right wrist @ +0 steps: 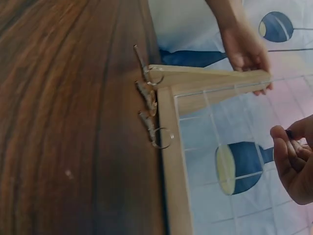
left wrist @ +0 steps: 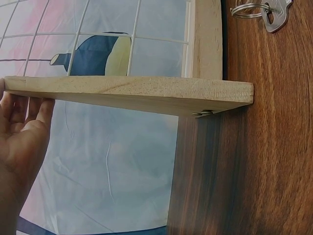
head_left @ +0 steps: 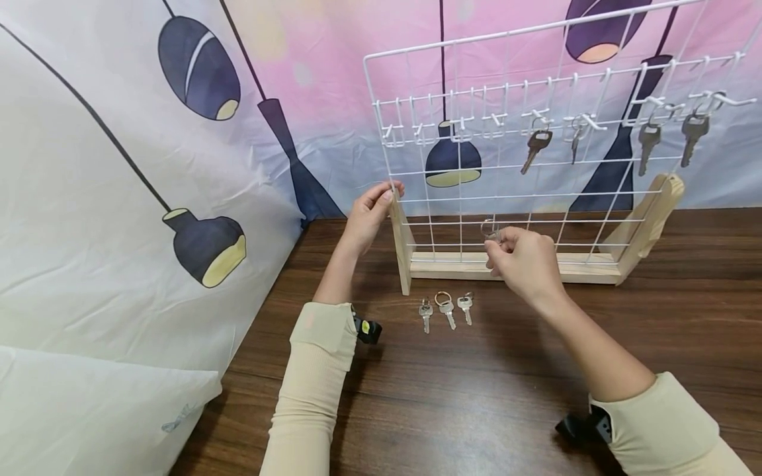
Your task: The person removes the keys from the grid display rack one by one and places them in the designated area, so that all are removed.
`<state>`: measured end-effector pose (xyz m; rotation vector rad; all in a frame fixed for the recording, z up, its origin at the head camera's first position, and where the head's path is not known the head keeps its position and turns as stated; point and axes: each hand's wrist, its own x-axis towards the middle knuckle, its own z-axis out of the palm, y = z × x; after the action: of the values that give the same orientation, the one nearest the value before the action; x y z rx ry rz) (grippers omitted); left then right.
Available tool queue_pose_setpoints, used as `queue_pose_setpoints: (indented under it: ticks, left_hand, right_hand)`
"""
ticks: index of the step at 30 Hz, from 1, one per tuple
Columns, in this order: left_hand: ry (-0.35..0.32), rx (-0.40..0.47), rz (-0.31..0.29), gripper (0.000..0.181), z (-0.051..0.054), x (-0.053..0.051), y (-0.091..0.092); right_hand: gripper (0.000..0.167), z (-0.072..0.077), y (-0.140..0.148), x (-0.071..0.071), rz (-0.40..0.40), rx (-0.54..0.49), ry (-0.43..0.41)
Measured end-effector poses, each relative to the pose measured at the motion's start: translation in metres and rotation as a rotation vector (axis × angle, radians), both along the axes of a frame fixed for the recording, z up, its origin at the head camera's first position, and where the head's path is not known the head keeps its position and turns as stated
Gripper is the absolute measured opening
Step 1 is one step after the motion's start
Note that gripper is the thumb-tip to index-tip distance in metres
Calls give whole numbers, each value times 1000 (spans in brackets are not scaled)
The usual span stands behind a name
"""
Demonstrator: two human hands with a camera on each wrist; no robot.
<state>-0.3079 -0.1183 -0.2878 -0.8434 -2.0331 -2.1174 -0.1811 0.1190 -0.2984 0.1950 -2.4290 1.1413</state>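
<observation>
From the head, the right hand (head_left: 526,261) pinches a ringed key (head_left: 493,235), mostly hidden by its fingers; three keys (head_left: 447,308) lie below-left of the fingertips, and four hanging keys (head_left: 538,142) above them.

Left wrist: the left hand (left wrist: 24,147) touches the wooden upright (left wrist: 132,90), fingers nearly together.

Right wrist: left fingertips hook round the upright's end; right thumb and fingers meet.

text: none readable; labels, brands: none readable; numbers, signs: none readable
</observation>
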Motion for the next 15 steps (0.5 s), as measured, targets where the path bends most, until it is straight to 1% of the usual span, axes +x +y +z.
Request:
queue_pose_setpoints:
  ticks: [4,7,9,11,15]
  left_hand:
    - [3,0,7,31,0,0,0]
    - [7,-8,7,31,-1,-1,1]
    - [8,-12,5,31,-1,-1,1]
    - [8,-15,6,31,-1,-1,1]
    - [6,-13,6,32,-1,-1,-1]
  right_hand:
    - [18,-8,4,-5,48,-29,-177]
    - [19,-17,9,-9,119,-83,-344]
    - [19,-23,12,-12,164,-100,-437]
    - [20,-28,14,-15,201,-102,-511]
    - [18,-38,17,-21,262,-132,-625]
